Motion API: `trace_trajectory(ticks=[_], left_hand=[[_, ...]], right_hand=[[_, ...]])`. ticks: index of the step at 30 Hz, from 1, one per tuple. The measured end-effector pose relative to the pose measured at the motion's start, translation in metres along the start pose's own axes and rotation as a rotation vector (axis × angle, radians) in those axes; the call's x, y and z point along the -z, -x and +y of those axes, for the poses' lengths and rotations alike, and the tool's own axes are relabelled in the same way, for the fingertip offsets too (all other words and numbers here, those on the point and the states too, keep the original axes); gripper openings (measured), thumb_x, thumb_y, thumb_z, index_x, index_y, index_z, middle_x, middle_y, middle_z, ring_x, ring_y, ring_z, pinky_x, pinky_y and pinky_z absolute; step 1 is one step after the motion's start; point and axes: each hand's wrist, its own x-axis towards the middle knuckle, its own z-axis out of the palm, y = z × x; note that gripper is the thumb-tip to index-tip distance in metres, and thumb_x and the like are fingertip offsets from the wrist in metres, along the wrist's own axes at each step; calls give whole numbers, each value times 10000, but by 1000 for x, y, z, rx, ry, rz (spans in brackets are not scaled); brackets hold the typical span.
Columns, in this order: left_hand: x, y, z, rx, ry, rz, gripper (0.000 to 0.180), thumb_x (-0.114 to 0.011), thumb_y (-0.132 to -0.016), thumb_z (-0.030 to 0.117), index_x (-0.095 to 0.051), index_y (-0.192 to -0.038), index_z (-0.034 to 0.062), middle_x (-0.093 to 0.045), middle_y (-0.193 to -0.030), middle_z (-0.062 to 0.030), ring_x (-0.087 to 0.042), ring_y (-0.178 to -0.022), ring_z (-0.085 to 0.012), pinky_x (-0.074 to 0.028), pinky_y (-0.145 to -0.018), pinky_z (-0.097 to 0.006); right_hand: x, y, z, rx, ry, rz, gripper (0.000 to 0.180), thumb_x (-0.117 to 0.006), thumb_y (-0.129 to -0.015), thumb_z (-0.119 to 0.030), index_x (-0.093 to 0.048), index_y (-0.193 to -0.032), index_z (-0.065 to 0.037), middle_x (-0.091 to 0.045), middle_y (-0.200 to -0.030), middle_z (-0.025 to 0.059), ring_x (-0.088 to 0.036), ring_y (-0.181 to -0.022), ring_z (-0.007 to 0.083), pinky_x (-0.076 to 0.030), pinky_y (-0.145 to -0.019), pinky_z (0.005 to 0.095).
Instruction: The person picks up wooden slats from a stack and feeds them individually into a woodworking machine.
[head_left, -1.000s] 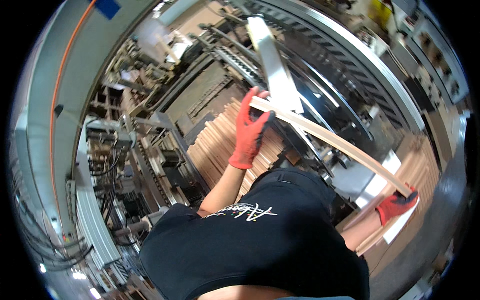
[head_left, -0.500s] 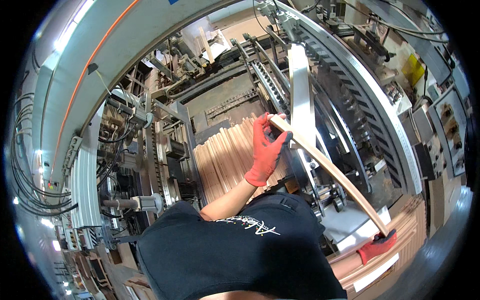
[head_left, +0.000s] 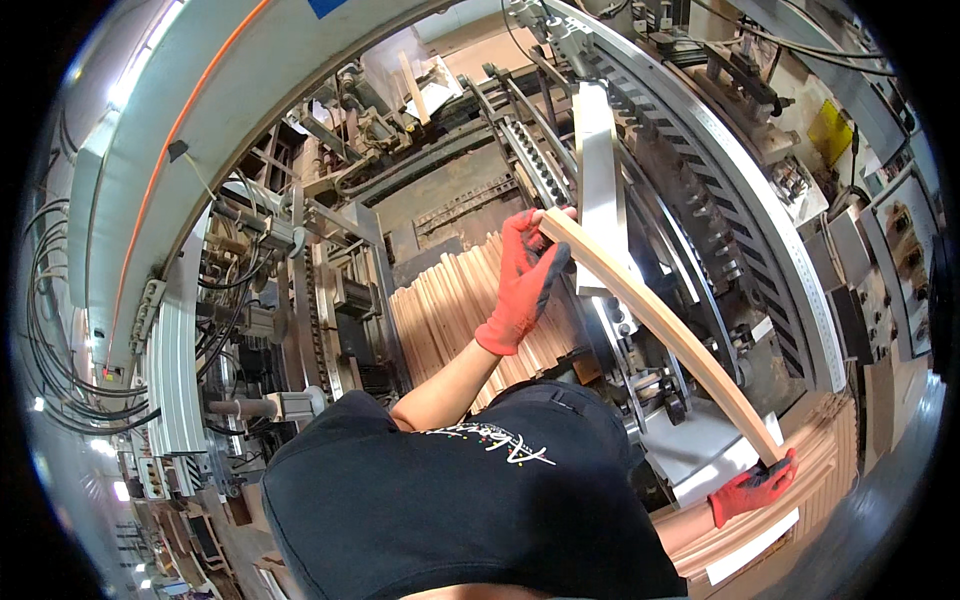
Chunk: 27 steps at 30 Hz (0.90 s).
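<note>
A long, narrow wooden strip [head_left: 668, 340] slants across the right side, held at both ends. My left hand [head_left: 524, 280], in a red glove with dark palm and fingertips, closes on its upper end. At the lower right, my right hand [head_left: 752, 492] in a matching glove grips the other end. Many similar wooden strips [head_left: 450, 310] lie side by side on the machine bed, below and left of my left hand. Beneath my right hand is another pile of wooden strips [head_left: 815, 470]. A pale flat metal bar [head_left: 600, 180] runs behind the held strip's upper end.
A curved machine rail with a striped inner edge [head_left: 720, 190] arches along the right. Cylinders and black hoses [head_left: 235, 290] crowd the left, under a large grey beam [head_left: 190, 110] with an orange cable. A white sheet [head_left: 690, 445] lies near my right forearm.
My left hand has shifted slightly up and left with its end of the strip. The strip has rolled a little, showing more of its wide face. Both hands keep their grip.
</note>
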Motion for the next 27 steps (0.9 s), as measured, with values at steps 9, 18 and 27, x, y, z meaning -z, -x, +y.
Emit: trace_trajectory(ticks=[9, 18, 27], left_hand=[[18, -9, -2, -4, 7, 53, 229, -533, -1025, 173, -465, -1220, 74, -626, -1231, -196, -643, -1017, -230, -554, -831, -352], [20, -5, 0, -10, -35, 134, 320, -613, -959, 106, -479, -1246, 66, -636, -1183, -163, -623, -992, -203, -546, -831, -342], [20, -2, -7, -4, -72, 144, 390, -653, -922, 78, -468, -1266, 73, -622, -1180, -151, -605, -1022, -200, -546, -827, -342]], right_hand=[[-13, -1, 6, -163, -59, 41, 287, -530, -1017, -163, -589, -1235, 14, -557, -1262, 105, -539, -1170, 214, -462, -962, 337], [-22, -7, 19, -393, -219, 84, 287, -606, -986, -209, -598, -1202, -21, -602, -1096, 53, -576, -1006, 161, -465, -815, 301], [-21, -1, 12, -457, -173, 45, 314, -615, -983, -271, -585, -1193, -40, -609, -1068, 48, -561, -978, 149, -442, -763, 297]])
